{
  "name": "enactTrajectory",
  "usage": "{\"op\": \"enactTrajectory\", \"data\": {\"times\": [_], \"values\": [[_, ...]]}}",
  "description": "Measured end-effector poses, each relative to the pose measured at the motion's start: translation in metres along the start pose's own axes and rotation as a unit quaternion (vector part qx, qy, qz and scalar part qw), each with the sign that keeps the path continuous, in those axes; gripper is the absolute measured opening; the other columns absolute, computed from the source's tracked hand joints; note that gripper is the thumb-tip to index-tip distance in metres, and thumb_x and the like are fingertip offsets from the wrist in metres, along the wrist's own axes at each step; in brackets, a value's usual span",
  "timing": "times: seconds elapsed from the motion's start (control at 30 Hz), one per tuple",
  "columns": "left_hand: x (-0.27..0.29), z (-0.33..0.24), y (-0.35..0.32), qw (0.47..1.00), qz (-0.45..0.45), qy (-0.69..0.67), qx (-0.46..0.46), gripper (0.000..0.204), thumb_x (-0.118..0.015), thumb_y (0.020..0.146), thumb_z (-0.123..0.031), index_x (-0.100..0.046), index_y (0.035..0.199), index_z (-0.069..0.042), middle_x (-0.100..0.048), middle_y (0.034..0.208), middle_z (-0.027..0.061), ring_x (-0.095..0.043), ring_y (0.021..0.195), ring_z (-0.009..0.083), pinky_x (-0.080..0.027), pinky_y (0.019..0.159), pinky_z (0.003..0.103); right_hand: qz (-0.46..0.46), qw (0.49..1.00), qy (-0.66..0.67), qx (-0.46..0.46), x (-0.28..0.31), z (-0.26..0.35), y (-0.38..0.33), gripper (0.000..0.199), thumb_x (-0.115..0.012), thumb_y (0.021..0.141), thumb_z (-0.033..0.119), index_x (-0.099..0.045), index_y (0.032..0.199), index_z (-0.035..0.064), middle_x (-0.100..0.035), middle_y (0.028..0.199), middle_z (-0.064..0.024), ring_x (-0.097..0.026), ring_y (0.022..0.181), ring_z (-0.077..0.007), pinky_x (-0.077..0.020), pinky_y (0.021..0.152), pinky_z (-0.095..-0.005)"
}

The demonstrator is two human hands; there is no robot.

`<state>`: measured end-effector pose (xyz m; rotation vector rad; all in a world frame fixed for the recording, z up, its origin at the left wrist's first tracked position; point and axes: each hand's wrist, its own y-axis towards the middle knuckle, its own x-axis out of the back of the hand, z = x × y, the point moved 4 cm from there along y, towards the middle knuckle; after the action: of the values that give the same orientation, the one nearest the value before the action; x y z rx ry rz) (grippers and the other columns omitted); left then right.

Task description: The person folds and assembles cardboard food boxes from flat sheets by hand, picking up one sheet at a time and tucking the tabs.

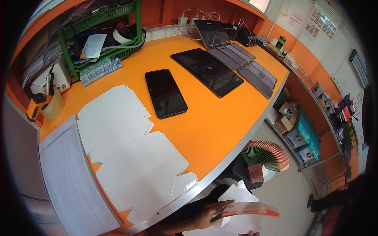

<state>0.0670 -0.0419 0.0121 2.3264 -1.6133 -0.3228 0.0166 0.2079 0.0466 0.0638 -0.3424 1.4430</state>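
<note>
Low at the frame's bottom edge, a thin orange-edged flat card sleeve [246, 209] is pinched in the left hand [206, 215], grip clamped on its left end; its long axis runs rightward over crumpled white paper [240, 220]. Only fingertips of the right hand [249, 234] are seen, their grip untellable. Flat white die-cut cartons [141, 169] are spread up-left on the orange worktop [212, 126].
</note>
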Motion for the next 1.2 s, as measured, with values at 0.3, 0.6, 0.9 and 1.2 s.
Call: {"op": "enactTrajectory", "data": {"times": [0.3, 0.6, 0.9, 1.2], "values": [[-0.054, 0.005, -0.023, 0.671, 0.245, -0.652, 0.254, 0.083, -0.060, 0.099, -0.034, -0.003, 0.158, -0.026, -0.042, 0.148, 0.0092, -0.044, 0.134, 0.0221, -0.034, 0.111, 0.047, 0.022, 0.992, 0.056, 0.109, -0.009, 0.021, 0.004, 0.022, -0.060, 0.099, 0.012, -0.059, 0.082, -0.0019, -0.059, 0.076, -0.0043, -0.053, 0.071, -0.0123, -0.0461, 0.059, -0.0284], [-0.054, 0.013, -0.025, 0.587, 0.033, -0.747, 0.308, 0.066, -0.066, 0.095, -0.008, -0.031, 0.152, -0.013, -0.057, 0.131, 0.0153, -0.065, 0.108, 0.0245, -0.056, 0.089, 0.037, 0.043, 0.938, -0.200, 0.281, -0.031, 0.021, -0.014, 0.022, -0.058, 0.100, 0.008, -0.069, 0.102, -0.0109, -0.060, 0.067, -0.0070, -0.053, 0.061, -0.0158, -0.0487, 0.059, -0.0278], [-0.060, 0.015, -0.032, 0.911, -0.006, -0.339, 0.234, 0.071, -0.065, 0.095, -0.006, -0.023, 0.153, -0.006, -0.053, 0.129, 0.0118, -0.060, 0.107, 0.0172, -0.058, 0.090, 0.036, 0.146, 0.892, -0.267, 0.334, -0.037, 0.030, -0.025, 0.093, -0.081, 0.083, 0.021, -0.026, 0.155, 0.0027, -0.028, 0.149, -0.0211, -0.043, 0.130, -0.0366, -0.0515, 0.091, -0.0503], [-0.066, 0.031, -0.047, 0.836, -0.014, -0.476, 0.274, 0.069, -0.067, 0.094, -0.006, -0.028, 0.150, -0.003, -0.054, 0.127, 0.0145, -0.061, 0.108, 0.0221, -0.059, 0.087, 0.037, 0.141, 0.886, -0.261, 0.355, -0.051, 0.010, -0.036, 0.138, -0.099, 0.054, 0.027, -0.011, 0.159, 0.0085, -0.015, 0.151, -0.0272, -0.027, 0.140, -0.0478, -0.0378, 0.109, -0.0612]]}}
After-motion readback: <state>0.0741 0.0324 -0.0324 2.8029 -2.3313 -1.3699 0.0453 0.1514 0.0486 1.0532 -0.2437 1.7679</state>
